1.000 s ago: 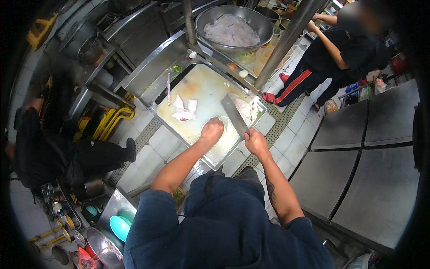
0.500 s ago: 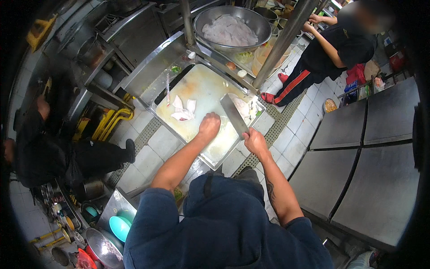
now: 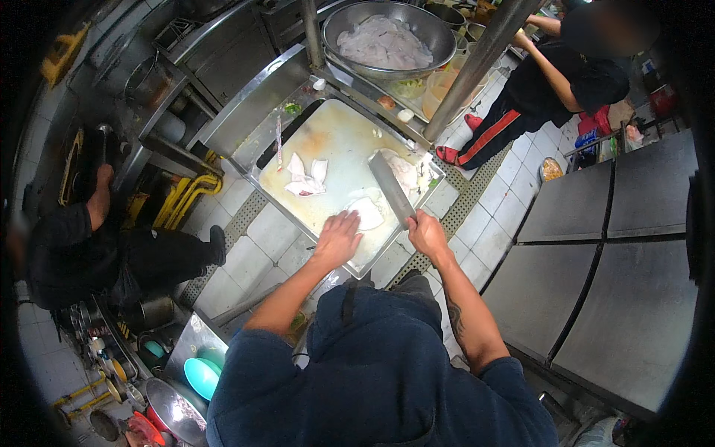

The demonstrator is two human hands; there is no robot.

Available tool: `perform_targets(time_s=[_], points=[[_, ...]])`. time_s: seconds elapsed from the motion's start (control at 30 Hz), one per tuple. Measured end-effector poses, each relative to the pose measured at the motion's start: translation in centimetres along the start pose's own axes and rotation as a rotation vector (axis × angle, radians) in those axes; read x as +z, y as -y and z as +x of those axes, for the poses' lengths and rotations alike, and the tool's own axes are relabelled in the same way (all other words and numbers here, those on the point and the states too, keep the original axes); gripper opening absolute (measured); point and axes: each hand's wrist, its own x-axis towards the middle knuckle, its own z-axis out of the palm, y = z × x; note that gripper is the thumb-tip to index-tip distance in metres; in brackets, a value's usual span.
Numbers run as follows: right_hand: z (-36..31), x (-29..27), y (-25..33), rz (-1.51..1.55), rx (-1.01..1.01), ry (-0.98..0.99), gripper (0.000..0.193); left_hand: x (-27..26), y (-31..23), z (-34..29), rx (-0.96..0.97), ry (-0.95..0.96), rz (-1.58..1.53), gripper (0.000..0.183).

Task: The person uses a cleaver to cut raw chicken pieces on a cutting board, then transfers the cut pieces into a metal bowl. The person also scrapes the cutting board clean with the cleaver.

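My left hand (image 3: pixel 339 237) lies with its fingers stretched out at the edge of a flat white piece of squid-like flesh (image 3: pixel 369 214) on the pale cutting board (image 3: pixel 339 145). In my right hand (image 3: pixel 427 235) is the handle of a cleaver (image 3: pixel 390 186). Its broad blade points away from me, over the right part of the board. Beside the blade lies a heap of white flesh (image 3: pixel 404 173), partly covered by it. Farther left rest several white cut pieces (image 3: pixel 305 176). A thin reddish-white strip or stick (image 3: pixel 279 134) lies near the board's left edge.
A large steel bowl (image 3: pixel 442 54) of pale flesh stands beyond the board, behind a slanting metal post (image 3: pixel 477 71). One person (image 3: pixel 547 82) stands at the far right, another (image 3: pixel 63 249) at the left. Steel cabinet panels (image 3: pixel 573 290) fill the right side.
My left hand has gone from closed fingers to stretched-out ones and drawn slightly back and left. The white piece now shows flat by it. The cleaver has barely moved.
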Motion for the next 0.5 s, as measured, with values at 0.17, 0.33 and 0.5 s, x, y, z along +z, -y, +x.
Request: perform_targets(time_s=[0.17, 0.33, 0.5], points=[[-3.0, 0.8, 4.4, 0.082, -0.019, 0.083, 0.029, -2.2, 1.8, -2.6, -0.112, 0.138, 0.011, 0.032], [-3.6, 3.3, 5.1, 0.043, -0.086, 0.220, 0.027, -2.3, 0.8, -1.9, -0.109, 0.047, -0.075, 0.031], [-1.8, 1.6, 3.5, -0.128, -0.182, 0.293, 0.024, -1.7, -0.1, -1.0, -0.091, -0.005, -0.073, 0.023]])
